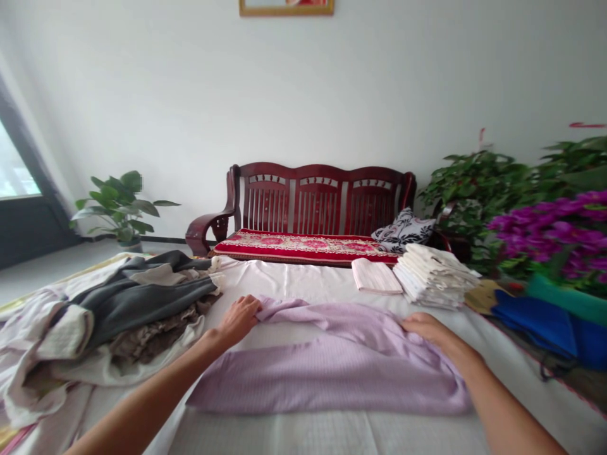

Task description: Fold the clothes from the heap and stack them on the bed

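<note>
Head view shows one lilac garment [284, 379] lying on one white sheet [275, 276]; the left hand [241, 316] pinches its far left end in the grip, the right hand [429, 328] its right side. Around are one folded pink cloth [377, 278], one white stack [429, 278], one clothes heap [142, 300]; farther, one sofa [317, 180].

A home's living room, shown by 1 carved wooden settee [318, 193], a floral runner [308, 243], potted plant [124, 205] and framed picture [287, 9].

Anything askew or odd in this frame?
Nothing looks spilled or damaged. The clothes heap at left lies tangled, untidy against the neat white cloth stack at right; the lavender garment is rumpled near the right hand.
</note>
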Tool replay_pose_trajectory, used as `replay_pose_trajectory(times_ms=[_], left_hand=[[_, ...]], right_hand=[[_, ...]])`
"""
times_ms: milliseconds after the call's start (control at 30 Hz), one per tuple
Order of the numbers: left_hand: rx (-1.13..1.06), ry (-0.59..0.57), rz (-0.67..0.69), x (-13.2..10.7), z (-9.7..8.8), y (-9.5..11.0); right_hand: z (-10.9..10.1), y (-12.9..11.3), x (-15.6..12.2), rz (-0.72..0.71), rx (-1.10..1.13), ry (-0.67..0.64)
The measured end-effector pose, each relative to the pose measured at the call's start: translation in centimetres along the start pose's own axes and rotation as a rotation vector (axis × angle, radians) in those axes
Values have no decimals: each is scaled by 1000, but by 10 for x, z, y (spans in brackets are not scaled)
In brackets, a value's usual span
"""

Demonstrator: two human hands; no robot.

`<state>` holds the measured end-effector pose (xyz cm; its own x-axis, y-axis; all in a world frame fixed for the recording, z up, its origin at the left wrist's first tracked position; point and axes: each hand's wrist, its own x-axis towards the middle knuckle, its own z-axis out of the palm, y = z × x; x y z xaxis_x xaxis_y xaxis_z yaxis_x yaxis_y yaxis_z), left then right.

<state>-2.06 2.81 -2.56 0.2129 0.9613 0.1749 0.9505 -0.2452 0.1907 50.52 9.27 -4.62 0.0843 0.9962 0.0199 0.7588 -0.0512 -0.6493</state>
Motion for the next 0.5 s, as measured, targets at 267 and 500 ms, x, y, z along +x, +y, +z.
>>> replay_pose_trajectory(times_ms=[267, 500], left_hand=[[-561, 338, -193, 14, -16, -25], [-1045, 195, -461, 33, -58, -49]], right_hand=[[-1, -6, -14, -123, 79, 48], [-31, -33, -3, -75, 335, 294]])
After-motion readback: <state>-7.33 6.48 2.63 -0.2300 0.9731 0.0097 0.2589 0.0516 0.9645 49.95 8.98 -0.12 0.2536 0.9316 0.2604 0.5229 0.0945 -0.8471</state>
